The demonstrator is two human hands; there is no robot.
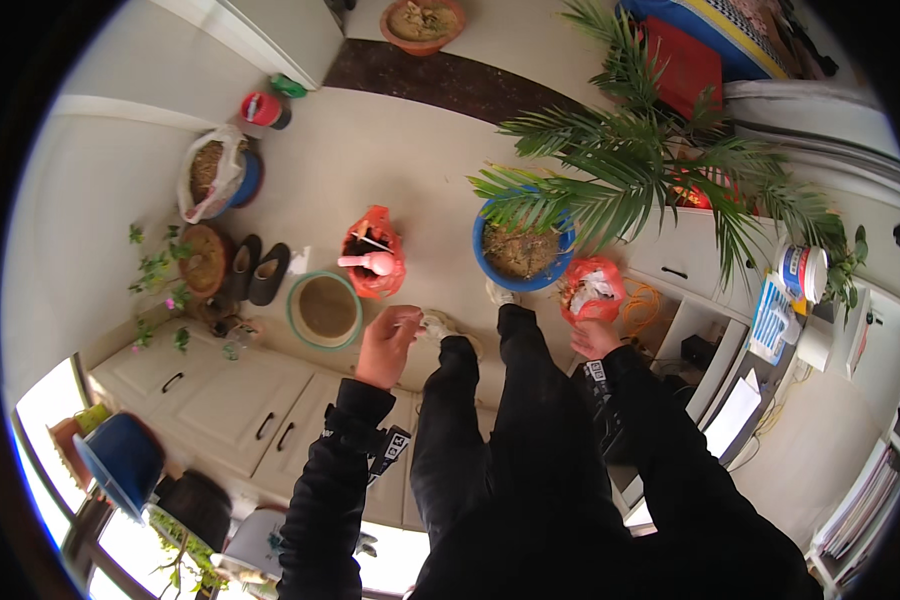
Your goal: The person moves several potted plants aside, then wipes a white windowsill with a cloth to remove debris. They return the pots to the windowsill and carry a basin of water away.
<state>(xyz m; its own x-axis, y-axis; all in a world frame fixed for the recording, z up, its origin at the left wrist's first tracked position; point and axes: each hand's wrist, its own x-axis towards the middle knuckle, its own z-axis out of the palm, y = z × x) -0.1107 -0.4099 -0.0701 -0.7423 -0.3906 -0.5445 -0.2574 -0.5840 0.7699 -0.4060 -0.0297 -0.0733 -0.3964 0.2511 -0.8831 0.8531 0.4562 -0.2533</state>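
Note:
My left hand (388,346) hangs over the floor with its fingers bent, between a green-rimmed bucket (325,310) of murky water and my shoe. Whether its fingertips hold something small is unclear. My right hand (595,339) is at the near edge of a red plastic bag (607,306) with white crumpled matter inside; I cannot tell whether it touches the bag. Past my feet stands a blue pot (486,262) with dry, soil-like matter in it. Another red plastic bag (381,217) holds dark soil, with a pink scoop (371,262) lying on top.
A leafy palm (622,169) overhangs the blue pot. Dark slippers (268,274), a clay pot (202,262) and an open white sack (232,161) line the left wall. Cabinets (225,409) run along the near left. An orange cable (643,304) lies beside the right-hand bag.

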